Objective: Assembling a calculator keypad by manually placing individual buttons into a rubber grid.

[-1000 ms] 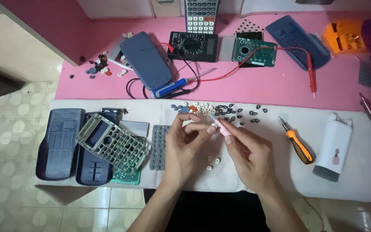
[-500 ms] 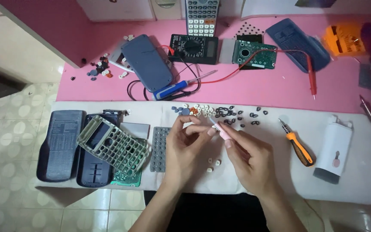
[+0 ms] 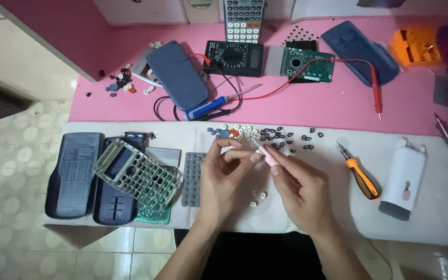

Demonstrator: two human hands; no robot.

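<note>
The right hand (image 3: 302,189) gripped a pink tool (image 3: 266,154) over the white mat (image 3: 338,207); the left hand (image 3: 224,173) pinched closed at its tip; loose key caps (image 3: 257,195) lay just below; a grey keypad (image 3: 193,179) lay beside the left hand.

Both forearms are bare all the way to the bottom edge of the shot, no sleeves showing. The left hand (image 3: 224,173) and right hand (image 3: 302,189) are bare too: no gloves, no rings, no watch or wristband that I can spot. Fingernails look short and plain. Below the wrists there's just dark clothing, details too dim to tell.
</note>
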